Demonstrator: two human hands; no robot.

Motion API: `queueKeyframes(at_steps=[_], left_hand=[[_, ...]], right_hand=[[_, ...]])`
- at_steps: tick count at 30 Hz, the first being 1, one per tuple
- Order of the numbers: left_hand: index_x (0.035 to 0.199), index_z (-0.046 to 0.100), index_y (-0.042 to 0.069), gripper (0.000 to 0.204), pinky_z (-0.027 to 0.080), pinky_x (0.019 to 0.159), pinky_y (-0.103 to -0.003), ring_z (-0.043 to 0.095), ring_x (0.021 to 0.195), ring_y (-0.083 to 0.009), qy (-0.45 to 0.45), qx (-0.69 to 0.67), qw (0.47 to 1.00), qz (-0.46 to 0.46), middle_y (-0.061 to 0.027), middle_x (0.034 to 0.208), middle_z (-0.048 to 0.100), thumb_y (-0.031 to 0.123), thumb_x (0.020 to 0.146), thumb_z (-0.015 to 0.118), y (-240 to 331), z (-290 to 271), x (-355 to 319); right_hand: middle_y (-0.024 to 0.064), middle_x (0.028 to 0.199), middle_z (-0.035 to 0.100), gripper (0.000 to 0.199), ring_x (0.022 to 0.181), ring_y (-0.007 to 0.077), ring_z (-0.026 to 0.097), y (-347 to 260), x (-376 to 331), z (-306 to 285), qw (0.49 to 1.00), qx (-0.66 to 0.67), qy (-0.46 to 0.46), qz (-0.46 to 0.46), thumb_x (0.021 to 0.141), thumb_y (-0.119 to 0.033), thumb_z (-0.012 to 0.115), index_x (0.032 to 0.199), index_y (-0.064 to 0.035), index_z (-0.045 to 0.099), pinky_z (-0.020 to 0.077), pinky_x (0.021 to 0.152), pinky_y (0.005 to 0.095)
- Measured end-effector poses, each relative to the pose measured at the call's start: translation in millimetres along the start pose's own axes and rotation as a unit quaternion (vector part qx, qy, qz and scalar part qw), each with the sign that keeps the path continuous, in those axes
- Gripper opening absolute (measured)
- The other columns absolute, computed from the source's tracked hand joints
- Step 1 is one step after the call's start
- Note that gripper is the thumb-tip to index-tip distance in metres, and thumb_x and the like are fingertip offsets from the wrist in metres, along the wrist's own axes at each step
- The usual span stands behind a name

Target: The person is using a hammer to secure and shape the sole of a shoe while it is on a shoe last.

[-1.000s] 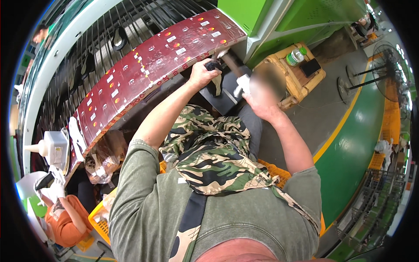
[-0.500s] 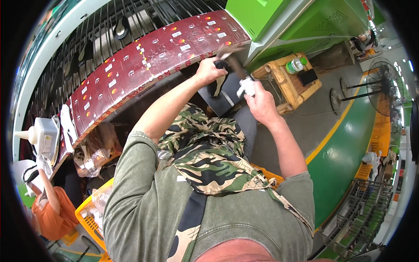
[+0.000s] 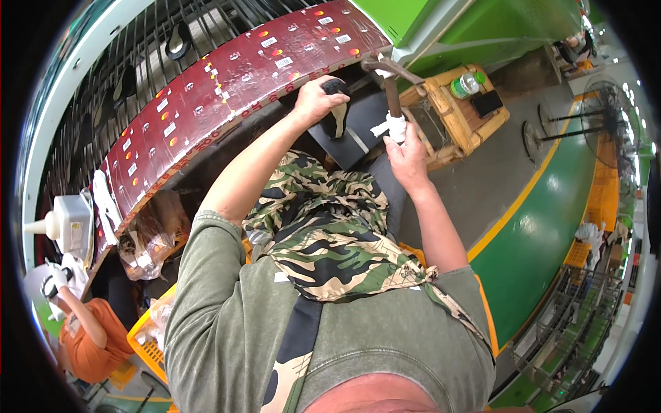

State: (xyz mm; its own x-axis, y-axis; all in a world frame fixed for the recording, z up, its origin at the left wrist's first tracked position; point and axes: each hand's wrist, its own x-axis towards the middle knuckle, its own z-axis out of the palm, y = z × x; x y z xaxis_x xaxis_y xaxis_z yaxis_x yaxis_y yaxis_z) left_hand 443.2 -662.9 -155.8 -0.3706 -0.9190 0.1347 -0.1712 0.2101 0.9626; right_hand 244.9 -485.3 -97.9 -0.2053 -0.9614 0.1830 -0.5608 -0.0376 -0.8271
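Two firm grips on show: the left hand (image 3: 318,103) has its fingers wrapped round the black end of a shoe (image 3: 337,122), and the right hand (image 3: 411,155) is closed around the handle of a hammer (image 3: 392,96), right by its white cloth wrap (image 3: 395,128). And there's the change! Half a second ago the hammer was a blur close beside the shoe; now it's swung out to the right, handle nearly upright, head sharp and clear, so the two stand apart and no blow is landing at this instant. The shoe hasn't let go of centre stage, held over the dark block (image 3: 344,155) in front of the knees, though I can't tell how hard it's pressed down. Now the print: that long red-covered board (image 3: 220,77) is dotted with small white labels and orange-and-red round marks, with bigger lettering running along its near edge. Over on the bamboo stool (image 3: 446,110), the green-capped bottle (image 3: 468,85) wears a label too small to make out, and the black phone (image 3: 487,104) beside it shows a dark face.
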Motion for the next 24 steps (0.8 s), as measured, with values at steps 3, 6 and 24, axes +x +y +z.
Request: queueKeyframes(at_steps=[3,6,24], left_hand=[[0.109,0.069,0.002,0.039,0.052,0.078,-0.027,0.063,0.083,-0.0102,0.011,-0.059,0.998,-0.028,-0.0032,0.092,0.07,0.019,0.077,0.082,1,-13,-23],[0.111,0.07,0.001,0.04,0.051,0.081,-0.027,0.064,0.087,-0.0111,0.06,-0.072,0.995,-0.044,-0.005,0.095,0.071,0.021,0.079,0.081,3,-28,-55],[0.121,0.055,-0.001,0.044,0.061,0.075,-0.043,0.069,0.091,-0.0308,-0.041,-0.273,0.846,-0.457,-0.0149,0.105,0.067,-0.002,0.077,0.06,-31,-63,-186]], right_hand=[[0.0229,0.088,0.068,0.035,0.084,0.0427,0.066,78,-18,30,0.985,-0.148,-0.017,0.088,0.084,-0.015,0.068,0.112,-0.002,0.053,0.0521,0.072,0.0486],[0.0208,0.083,0.066,0.03,0.082,0.0348,0.069,134,-40,57,0.931,-0.072,-0.129,0.334,0.083,-0.015,0.071,0.103,0.0003,0.054,0.0524,0.069,0.0449],[0.0221,0.087,0.067,0.032,0.086,0.0434,0.064,167,-68,71,0.954,-0.15,-0.044,0.255,0.079,-0.025,0.071,0.097,-0.0028,0.058,0.0489,0.074,0.0521]])
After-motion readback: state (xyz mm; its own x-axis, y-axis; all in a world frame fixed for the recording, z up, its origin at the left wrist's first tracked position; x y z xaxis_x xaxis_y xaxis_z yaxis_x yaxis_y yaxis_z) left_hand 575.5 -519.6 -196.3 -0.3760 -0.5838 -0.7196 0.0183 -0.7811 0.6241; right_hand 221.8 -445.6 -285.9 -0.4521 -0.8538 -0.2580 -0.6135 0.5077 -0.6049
